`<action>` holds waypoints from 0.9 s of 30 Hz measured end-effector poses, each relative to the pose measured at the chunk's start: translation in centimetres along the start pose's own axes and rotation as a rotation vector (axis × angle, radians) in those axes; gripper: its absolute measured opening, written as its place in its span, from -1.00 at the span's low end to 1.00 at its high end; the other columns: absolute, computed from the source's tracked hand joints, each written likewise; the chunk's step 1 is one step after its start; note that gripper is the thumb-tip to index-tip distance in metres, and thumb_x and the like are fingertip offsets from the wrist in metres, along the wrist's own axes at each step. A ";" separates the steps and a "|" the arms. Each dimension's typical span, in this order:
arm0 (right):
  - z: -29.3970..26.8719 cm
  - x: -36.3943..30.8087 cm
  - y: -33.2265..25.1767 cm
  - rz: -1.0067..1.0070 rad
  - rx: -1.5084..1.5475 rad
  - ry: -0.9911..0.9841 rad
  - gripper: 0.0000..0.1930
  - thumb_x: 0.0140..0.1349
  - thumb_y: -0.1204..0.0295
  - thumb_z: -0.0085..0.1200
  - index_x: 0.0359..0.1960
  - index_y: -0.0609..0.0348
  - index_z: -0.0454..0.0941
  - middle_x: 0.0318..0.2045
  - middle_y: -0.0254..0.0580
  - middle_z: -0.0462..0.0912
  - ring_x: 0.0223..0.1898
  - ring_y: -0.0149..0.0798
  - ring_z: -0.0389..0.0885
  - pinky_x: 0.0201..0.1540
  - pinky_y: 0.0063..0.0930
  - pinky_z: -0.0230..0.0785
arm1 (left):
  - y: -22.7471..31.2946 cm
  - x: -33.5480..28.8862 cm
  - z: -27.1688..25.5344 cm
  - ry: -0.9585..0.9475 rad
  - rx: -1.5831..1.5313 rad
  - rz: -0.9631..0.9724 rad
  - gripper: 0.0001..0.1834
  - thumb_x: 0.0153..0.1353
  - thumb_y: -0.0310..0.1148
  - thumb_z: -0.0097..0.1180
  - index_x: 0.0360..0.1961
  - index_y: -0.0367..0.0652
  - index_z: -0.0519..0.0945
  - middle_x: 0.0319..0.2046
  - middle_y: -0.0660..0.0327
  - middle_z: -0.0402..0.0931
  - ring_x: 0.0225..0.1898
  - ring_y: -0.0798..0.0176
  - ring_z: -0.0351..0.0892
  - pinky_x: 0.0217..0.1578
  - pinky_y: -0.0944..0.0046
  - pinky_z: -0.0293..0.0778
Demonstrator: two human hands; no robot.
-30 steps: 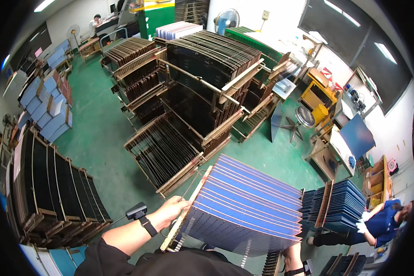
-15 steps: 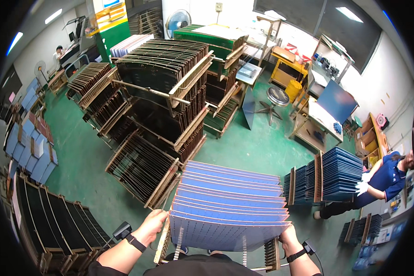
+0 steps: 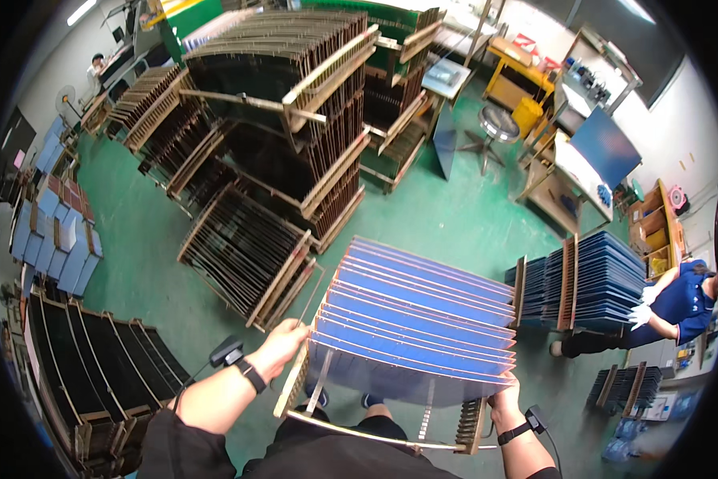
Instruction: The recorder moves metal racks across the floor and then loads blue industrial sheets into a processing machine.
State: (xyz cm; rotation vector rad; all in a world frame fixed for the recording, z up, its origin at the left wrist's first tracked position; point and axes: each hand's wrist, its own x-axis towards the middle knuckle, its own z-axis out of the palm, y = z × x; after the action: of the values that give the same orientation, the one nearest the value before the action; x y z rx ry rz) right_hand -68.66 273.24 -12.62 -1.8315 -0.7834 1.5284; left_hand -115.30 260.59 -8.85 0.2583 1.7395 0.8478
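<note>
In front of my body is a slotted rack (image 3: 293,385) with wooden side bars and metal rods, filled with a row of upright blue panels (image 3: 411,315). My left hand (image 3: 282,343) closes round the rack's left side near the panels' corner. At the right side my right hand (image 3: 504,397) grips the rack beside the nearest panel; its fingers are partly hidden behind the edge. The near end of the rack has bare slots. My feet show beneath it, so the rack appears held off the floor.
Tall stacked racks of dark panels (image 3: 247,88) stand ahead, with a lower rack (image 3: 247,251) before them. Another dark rack (image 3: 95,359) is at near left. On the right, a co-worker (image 3: 678,299) in white gloves touches a rack of blue panels (image 3: 602,279). A round stool (image 3: 498,124) stands beyond.
My view has tilted downward, and the stacked racks ahead sit higher and look closer. The held rack has shifted up and slightly right in view. Both hands keep their grip.
</note>
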 end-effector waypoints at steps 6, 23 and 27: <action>1.0 3.6 7.5 0.113 -0.074 0.035 -0.92 0.33 0.38 -0.01 -0.28 0.07 0.48 -0.52 -0.47 0.47 -0.58 -0.54 0.35 -0.56 -0.60 0.24 | -6.1 8.7 1.0 0.039 -0.157 -0.185 -0.68 0.33 -0.17 0.05 -0.05 -0.17 0.46 -0.28 0.23 0.49 -0.19 0.29 0.44 -0.09 0.21 0.39; 9.7 25.2 32.7 0.430 -0.110 -0.029 -0.81 0.30 0.22 0.04 -0.32 0.04 0.49 -0.59 -0.47 0.40 -0.61 -0.50 0.36 -0.61 -0.58 0.20 | -29.0 35.8 0.1 0.329 -0.313 -0.080 -0.70 0.27 -0.19 0.11 -0.19 -0.23 0.60 -0.25 0.20 0.56 -0.19 0.29 0.48 -0.14 0.25 0.41; 11.7 28.3 38.3 0.504 -0.096 -0.080 -0.77 0.33 0.21 0.01 -0.20 0.09 0.52 -0.42 -0.34 0.54 -0.42 -0.41 0.50 -0.38 -0.49 0.36 | -32.8 41.7 -1.4 0.357 -0.208 0.031 -0.68 0.24 -0.20 0.10 -0.15 -0.23 0.64 -0.32 0.33 0.55 -0.29 0.39 0.43 -0.23 0.34 0.36</action>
State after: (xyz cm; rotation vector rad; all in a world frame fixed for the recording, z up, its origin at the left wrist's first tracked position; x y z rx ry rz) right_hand -73.78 271.88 -61.40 -2.1621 -0.4512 1.9091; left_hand -123.21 260.08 -61.31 -0.0078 1.9587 1.1418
